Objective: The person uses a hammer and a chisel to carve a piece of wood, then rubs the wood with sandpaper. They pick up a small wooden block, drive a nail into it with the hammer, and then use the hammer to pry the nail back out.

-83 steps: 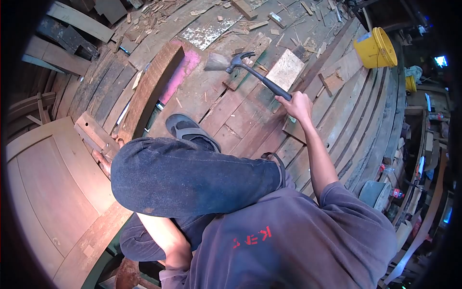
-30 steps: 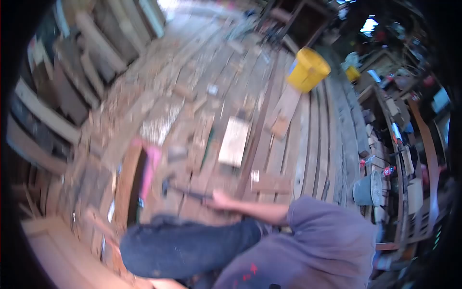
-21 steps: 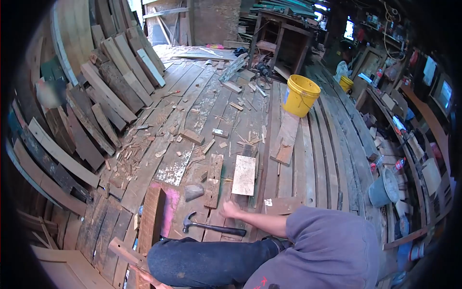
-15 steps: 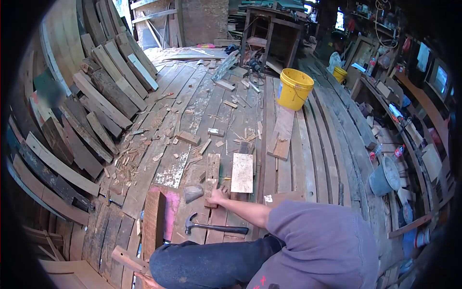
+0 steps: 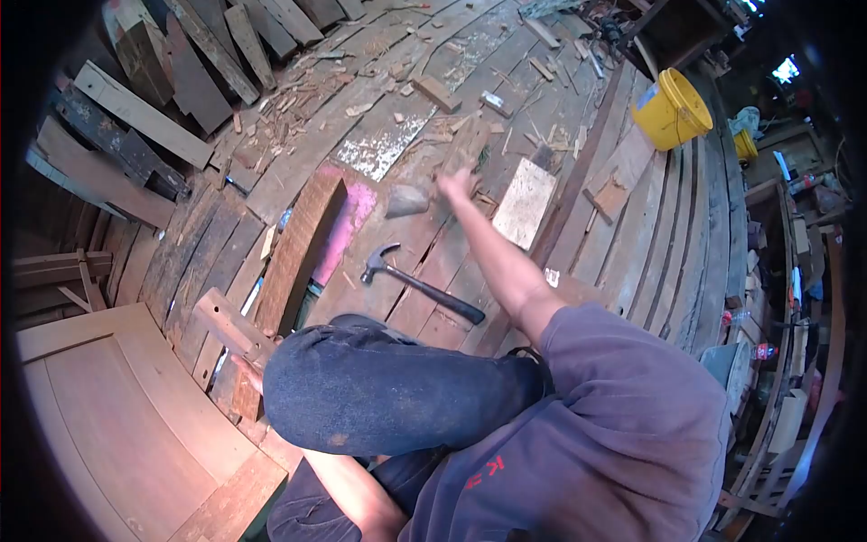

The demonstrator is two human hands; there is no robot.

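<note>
My right hand [image 5: 459,183] is stretched forward, its fingers closed around the near end of a wooden block [image 5: 468,144] on the floor. A grey, cup-shaped piece [image 5: 408,200] lies just left of it, and a pale flat board [image 5: 526,203] to its right. My left hand [image 5: 247,371], partly hidden by my bent knee, holds a short timber piece with a hole in it [image 5: 228,323]. Beside that piece a thick brown beam [image 5: 305,248] stretches along a pink sheet [image 5: 348,224]. A claw hammer [image 5: 423,285] with a black handle rests between the beam and my right forearm.
Wood chips and offcuts [image 5: 298,113] litter the plank floor. Planks [image 5: 144,117] lean at the upper left. A panelled wooden door or frame [image 5: 117,406] lies at lower left. A yellow bucket [image 5: 673,110] stands on the right, with a cluttered shelf [image 5: 795,307] beyond.
The view has tipped down and turned, so the floor appears higher and slanted, and more of my left arm and the panel shows. My right hand stays on the block, my left on the holed timber.
</note>
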